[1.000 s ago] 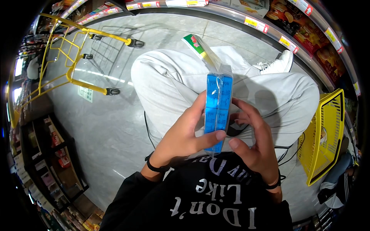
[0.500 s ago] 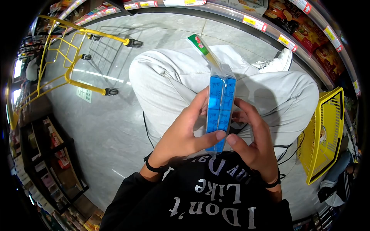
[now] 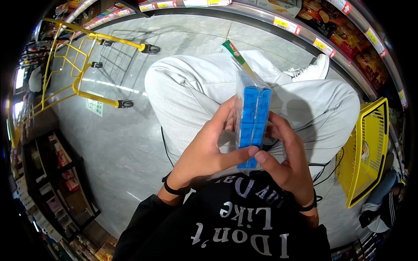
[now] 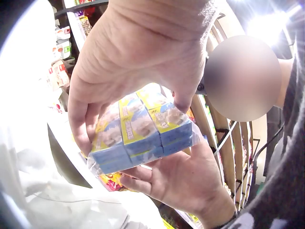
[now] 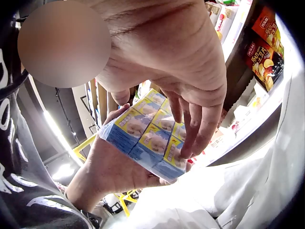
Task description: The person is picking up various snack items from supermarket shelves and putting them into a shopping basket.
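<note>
A shrink-wrapped pack of small blue boxes (image 3: 254, 115) stands on edge in front of the chest, narrow blue side toward the head. In the wrist views, the boxes' yellow-and-blue printed faces show through clear film. My left hand (image 3: 204, 150) grips it from the left, thumb across the near side, fingers behind the broad face. On the other side my right hand (image 3: 287, 156) holds the pack with curved fingers (image 5: 190, 131) on its printed face and the thumb at the lower near edge. From the far end sticks out a green-and-yellow strip (image 3: 237, 54) with a red logo.
The person sits cross-legged in light trousers (image 3: 191, 87) on a grey floor. A yellow shopping cart (image 3: 78, 82) stands left, a yellow basket (image 3: 365, 152) right. Store shelves (image 3: 261, 21) with price tags curve along the front; a dark display rack (image 3: 56, 182) is at left.
The pack has shifted slightly right and turned, so its film-covered left face shows more. The green strip has swung right and looks narrower. The right thumb has come closer to the left thumb.
</note>
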A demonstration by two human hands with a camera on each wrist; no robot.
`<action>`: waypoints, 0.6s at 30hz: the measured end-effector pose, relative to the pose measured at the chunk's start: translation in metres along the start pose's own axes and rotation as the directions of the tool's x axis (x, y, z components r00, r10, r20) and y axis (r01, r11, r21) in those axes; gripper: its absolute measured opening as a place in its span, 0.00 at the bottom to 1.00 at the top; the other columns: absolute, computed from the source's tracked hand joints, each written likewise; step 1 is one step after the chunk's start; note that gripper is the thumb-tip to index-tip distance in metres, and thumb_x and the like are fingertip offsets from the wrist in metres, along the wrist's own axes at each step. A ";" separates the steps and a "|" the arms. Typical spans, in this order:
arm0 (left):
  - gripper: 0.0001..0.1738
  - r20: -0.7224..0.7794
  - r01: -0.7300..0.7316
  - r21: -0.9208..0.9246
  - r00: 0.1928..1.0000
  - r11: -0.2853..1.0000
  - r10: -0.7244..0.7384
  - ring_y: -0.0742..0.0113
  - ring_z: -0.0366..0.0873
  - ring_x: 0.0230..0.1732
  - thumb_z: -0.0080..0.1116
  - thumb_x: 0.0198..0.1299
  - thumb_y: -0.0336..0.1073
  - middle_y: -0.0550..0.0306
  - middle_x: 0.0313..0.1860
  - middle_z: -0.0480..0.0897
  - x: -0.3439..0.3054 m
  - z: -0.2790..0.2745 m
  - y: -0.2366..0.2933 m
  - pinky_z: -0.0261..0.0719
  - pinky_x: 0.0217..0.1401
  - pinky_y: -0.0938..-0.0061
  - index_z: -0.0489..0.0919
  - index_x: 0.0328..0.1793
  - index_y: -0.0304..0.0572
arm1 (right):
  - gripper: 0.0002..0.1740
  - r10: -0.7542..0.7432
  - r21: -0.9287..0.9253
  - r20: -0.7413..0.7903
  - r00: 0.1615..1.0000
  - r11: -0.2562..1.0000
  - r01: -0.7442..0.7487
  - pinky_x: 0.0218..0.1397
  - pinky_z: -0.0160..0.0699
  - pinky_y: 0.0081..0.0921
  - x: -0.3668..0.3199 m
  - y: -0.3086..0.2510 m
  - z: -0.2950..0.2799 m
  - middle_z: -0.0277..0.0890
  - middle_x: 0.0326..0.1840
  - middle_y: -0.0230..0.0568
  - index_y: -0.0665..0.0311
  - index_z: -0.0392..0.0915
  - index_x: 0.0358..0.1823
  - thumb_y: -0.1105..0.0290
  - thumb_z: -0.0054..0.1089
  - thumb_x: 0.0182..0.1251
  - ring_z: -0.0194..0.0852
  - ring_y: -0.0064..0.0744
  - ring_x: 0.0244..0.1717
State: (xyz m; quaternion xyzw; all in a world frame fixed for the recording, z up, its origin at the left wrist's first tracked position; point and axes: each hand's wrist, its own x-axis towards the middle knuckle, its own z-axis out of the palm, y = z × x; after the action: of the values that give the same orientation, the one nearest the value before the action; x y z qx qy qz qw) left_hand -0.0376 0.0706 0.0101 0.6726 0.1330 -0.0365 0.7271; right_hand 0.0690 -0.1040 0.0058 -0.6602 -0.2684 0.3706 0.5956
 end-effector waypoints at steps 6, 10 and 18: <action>0.54 0.005 -0.020 -0.033 1.000 0.999 0.020 0.58 0.68 0.73 0.71 0.51 0.24 0.46 0.70 0.71 0.001 0.001 -0.004 0.62 0.75 0.67 0.53 0.82 0.33 | 0.43 0.022 0.003 -0.007 1.000 1.000 -0.022 0.63 0.76 0.36 0.000 0.000 0.001 0.75 0.61 0.56 0.76 0.65 0.70 0.57 0.71 0.61 0.80 0.46 0.58; 0.54 0.008 -0.023 -0.022 1.000 0.999 0.023 0.58 0.68 0.73 0.71 0.50 0.23 0.46 0.70 0.72 0.002 0.001 -0.003 0.62 0.75 0.67 0.53 0.82 0.33 | 0.43 0.027 0.003 -0.004 1.000 1.000 -0.027 0.63 0.76 0.36 0.000 0.000 0.000 0.75 0.61 0.56 0.77 0.65 0.70 0.57 0.71 0.61 0.80 0.45 0.57; 0.54 -0.002 -0.041 0.028 0.999 0.999 0.041 0.58 0.69 0.72 0.73 0.49 0.26 0.46 0.68 0.74 0.003 0.000 -0.004 0.61 0.75 0.66 0.54 0.81 0.34 | 0.43 0.021 0.014 0.007 1.000 1.000 -0.021 0.62 0.76 0.36 0.000 0.002 -0.001 0.76 0.60 0.55 0.77 0.65 0.70 0.56 0.71 0.61 0.80 0.43 0.56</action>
State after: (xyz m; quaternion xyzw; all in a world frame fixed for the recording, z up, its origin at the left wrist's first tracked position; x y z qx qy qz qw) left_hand -0.0360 0.0701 0.0057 0.6853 0.1196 -0.0227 0.7180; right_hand 0.0695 -0.1047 0.0039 -0.6574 -0.2607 0.3811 0.5955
